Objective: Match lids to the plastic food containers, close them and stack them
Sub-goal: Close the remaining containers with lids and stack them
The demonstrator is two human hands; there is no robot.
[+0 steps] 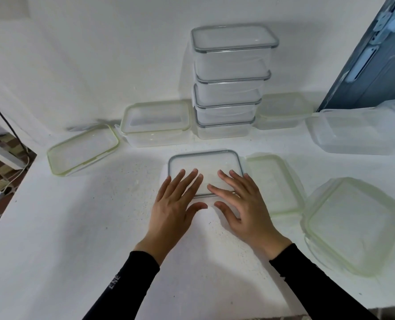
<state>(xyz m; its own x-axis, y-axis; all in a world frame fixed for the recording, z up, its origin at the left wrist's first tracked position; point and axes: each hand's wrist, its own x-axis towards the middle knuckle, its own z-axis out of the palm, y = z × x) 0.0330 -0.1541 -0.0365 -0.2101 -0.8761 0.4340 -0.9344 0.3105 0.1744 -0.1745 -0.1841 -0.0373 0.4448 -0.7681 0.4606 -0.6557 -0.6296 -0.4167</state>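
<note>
A clear container with a grey-rimmed lid (pixel 203 161) sits on the white table straight ahead. My left hand (pixel 175 204) and my right hand (pixel 240 204) lie flat on the near part of that lid, fingers spread, thumbs over its front edge. Behind it rises a stack of several closed grey-rimmed containers (pixel 228 88). A closed green-rimmed container (pixel 156 123) stands left of the stack, and another green-rimmed container (pixel 283 110) stands right of it.
A loose green-rimmed lid (pixel 83 151) lies at the left near the table edge. Right of my hands sit a green-rimmed box (pixel 277 183) and a large square green-rimmed container (pixel 353 225). A frosted open tub (pixel 362 132) and a dark blue door (pixel 376 54) are at the right.
</note>
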